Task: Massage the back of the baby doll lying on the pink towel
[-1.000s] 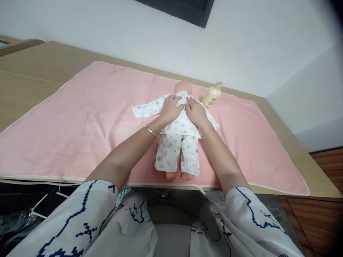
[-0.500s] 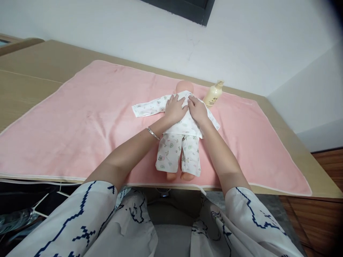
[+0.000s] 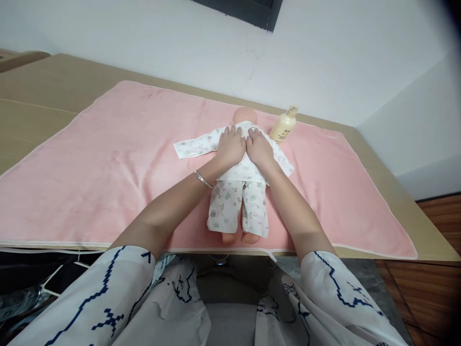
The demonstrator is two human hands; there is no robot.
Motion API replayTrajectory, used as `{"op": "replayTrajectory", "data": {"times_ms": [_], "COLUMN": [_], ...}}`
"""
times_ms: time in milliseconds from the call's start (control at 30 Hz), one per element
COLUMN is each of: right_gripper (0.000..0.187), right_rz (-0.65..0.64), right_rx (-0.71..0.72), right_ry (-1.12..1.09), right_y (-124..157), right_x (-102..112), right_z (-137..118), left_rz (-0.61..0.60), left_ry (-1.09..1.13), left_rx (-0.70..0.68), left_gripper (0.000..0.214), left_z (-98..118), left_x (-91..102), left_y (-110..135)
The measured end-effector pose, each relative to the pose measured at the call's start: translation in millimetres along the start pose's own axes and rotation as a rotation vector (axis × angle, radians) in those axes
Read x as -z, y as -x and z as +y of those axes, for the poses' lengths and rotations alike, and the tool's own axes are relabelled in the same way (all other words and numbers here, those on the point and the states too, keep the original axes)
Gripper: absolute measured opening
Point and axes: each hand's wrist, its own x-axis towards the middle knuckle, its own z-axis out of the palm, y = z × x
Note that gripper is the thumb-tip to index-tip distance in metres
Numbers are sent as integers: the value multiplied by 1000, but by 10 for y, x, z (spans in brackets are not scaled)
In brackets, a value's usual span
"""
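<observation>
A baby doll (image 3: pixel 245 116) lies lengthwise before me, its bare head at the far end and its feet towards me. It wears a white printed top (image 3: pixel 244 174) and matching trousers (image 3: pixel 225 209). My left hand (image 3: pixel 231 145) rests flat on the upper part of the top, fingers stretched towards the head. Beside it, my right hand (image 3: pixel 260 149) lies on the same garment with fingers slightly bent. Both hands are open and hold nothing; their inner edges nearly touch. One sleeve (image 3: pixel 196 145) spreads out to the left, the other (image 3: pixel 284 161) slants to the right.
Under the doll a pink blanket (image 3: pixel 90 168) covers much of the wooden table (image 3: pixel 79 69). A pale yellow pump bottle (image 3: pixel 283 126) is just right of the doll's head. A white wall (image 3: pixel 162 43) rises behind the table.
My hands have drawn closer together on the top, and the left thumb no longer sticks out towards the right hand. The view has shifted slightly; doll and bottle look unmoved.
</observation>
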Motion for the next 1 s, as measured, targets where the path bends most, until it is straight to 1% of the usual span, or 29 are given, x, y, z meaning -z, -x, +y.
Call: {"op": "replayTrajectory", "data": {"times_ms": [100, 167, 233, 300, 367, 400, 433, 500, 567, 667, 733, 833, 1000], "right_gripper": [49, 50, 52, 53, 53, 53, 52, 53, 56, 59, 59, 57, 57], "right_rz": [-1, -7, -8, -30, -76, -94, -104, -100, -75, -51, -43, -22, -6], "right_rx": [28, 29, 9, 11, 52, 76, 96, 108, 84, 40, 32, 29, 35], "right_ry": [-54, -37, 23, 79, 89, 69, 36, -47, -117, -169, -178, -178, -198], "right_y": [-94, -68, 18, 116, 173, 176, 160, 85, -14, -117, -130, -102, -92], "right_x": [-51, -54, -33, 3, 40, 52, 55, 31, -33, -141, -185, -210, -217], "right_z": [166, 137, 7, -155, -260, -271, -252, -135, 28, 211, 252, 243, 249], "left_rz": [-16, -30, -41, -47, -46, -29, -7, 45, 85, 110, 121, 146, 208], "left_ry": [-24, -9, 29, 84, 152, 187, 217, 252, 248, 223, 225, 244, 282], "left_rx": [-24, -35, -55, -83, -87, -80, -78, -80, -86, -79, -82, -84, -102], "left_gripper": [49, 49, 49, 50, 50, 51, 51, 53, 54, 53, 52, 51, 52], "left_z": [161, 147, 33, -134, -294, -355, -398, -431, -411, -349, -321, -309, -335], "left_x": [31, 49, 46, 12, -54, -94, -135, -207, -252, -259, -238, -212, -232], "left_y": [133, 112, 8, -134, -261, -304, -330, -334, -297, -232, -200, -167, -139]}}
